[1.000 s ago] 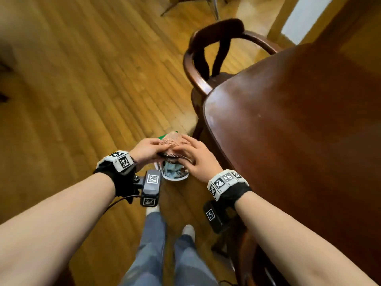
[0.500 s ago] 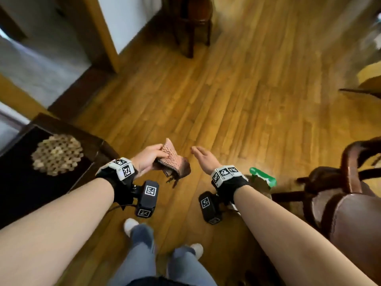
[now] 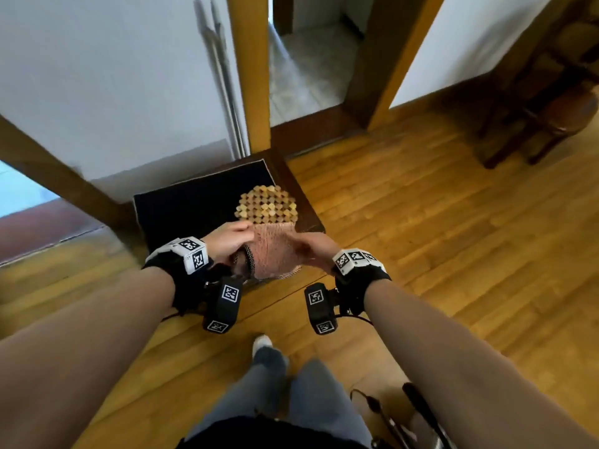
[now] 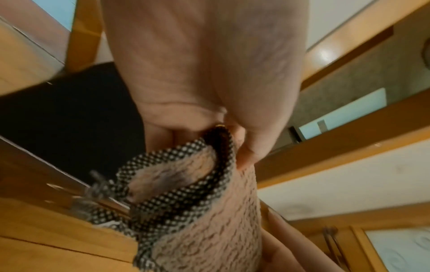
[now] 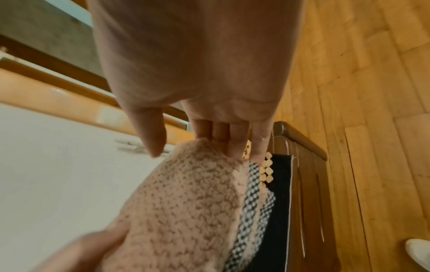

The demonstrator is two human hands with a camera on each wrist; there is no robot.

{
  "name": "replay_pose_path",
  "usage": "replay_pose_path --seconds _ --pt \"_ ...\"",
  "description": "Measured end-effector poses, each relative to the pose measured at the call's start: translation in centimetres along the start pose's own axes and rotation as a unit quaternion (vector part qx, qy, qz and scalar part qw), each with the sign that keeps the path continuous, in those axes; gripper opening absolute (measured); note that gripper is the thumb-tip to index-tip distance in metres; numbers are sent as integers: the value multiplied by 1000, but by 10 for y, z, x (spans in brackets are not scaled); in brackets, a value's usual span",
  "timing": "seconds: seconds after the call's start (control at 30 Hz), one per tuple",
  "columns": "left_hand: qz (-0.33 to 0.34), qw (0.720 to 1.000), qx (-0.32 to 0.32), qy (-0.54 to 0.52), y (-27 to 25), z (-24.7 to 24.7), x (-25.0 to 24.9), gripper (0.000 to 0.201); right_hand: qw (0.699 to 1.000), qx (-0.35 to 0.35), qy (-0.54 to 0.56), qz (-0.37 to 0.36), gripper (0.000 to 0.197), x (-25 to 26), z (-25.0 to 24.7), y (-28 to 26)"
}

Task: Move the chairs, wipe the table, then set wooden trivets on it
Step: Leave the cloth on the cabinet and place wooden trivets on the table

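Observation:
A pink fuzzy cloth with black-and-white checked trim hangs between my two hands. My left hand grips its left edge, thumb and fingers pinched on the trim. My right hand lies against the right side. In the right wrist view its straight fingers go behind the cloth and the thumb stands just off it. Just beyond the cloth, a round wooden trivet of small blocks lies on a black mat on a low wooden stand.
The stand sits against a white wall beside a doorway. Metal rods lean on the wall. A dark wooden chair stands at the far right. My feet are on the plank floor; black cabled gear lies at bottom right.
I have turned from the table and chair to face the low stand. My right hand, apart from the cloth half a second ago, is now against it; the left still grips it.

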State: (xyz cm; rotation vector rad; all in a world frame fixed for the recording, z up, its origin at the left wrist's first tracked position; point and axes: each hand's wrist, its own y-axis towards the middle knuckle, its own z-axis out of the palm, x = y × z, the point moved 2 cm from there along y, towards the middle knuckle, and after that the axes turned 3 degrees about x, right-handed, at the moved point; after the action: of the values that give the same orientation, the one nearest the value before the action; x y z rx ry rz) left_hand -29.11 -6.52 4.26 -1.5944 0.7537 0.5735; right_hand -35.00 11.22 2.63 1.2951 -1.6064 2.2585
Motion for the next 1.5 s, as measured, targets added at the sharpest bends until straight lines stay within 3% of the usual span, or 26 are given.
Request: replay_pose_path --seconds 0.17,0.3,0.4,0.6,0.67,0.8,0.9,1.1,1.23,1.33,1.5 --pt "-32 994 -106 1 17 -56 39 12 989 63 -128 31 8 23 33 57" --pt "-80 986 -144 24 37 -90 59 38 962 91 -257 20 14 42 55 106" --pt "-109 980 -157 -51 52 -107 74 59 932 122 -339 29 29 54 71 137" --pt "-147 934 -298 -130 90 -136 109 74 890 161 -427 -15 35 66 104 205" --pt "-174 918 -320 -159 101 -142 128 62 887 160 -433 -22 35 58 116 226" --pt "-173 908 -361 -120 133 -161 171 28 899 138 -416 -15 35 38 138 277" --pt "-159 916 -356 -97 156 -176 191 21 906 102 -410 -15 33 19 153 311" --pt "-143 931 -333 -52 206 -204 227 29 918 57 -391 -16 36 -14 171 370" --pt "-126 945 -298 -39 228 -217 245 34 920 65 -386 -2 39 -22 177 390" --pt "-146 954 -256 -62 230 -217 253 44 914 65 -400 9 41 -25 178 395" --pt "-166 954 -251 -4 216 -215 242 50 916 23 -400 35 46 -13 164 379"
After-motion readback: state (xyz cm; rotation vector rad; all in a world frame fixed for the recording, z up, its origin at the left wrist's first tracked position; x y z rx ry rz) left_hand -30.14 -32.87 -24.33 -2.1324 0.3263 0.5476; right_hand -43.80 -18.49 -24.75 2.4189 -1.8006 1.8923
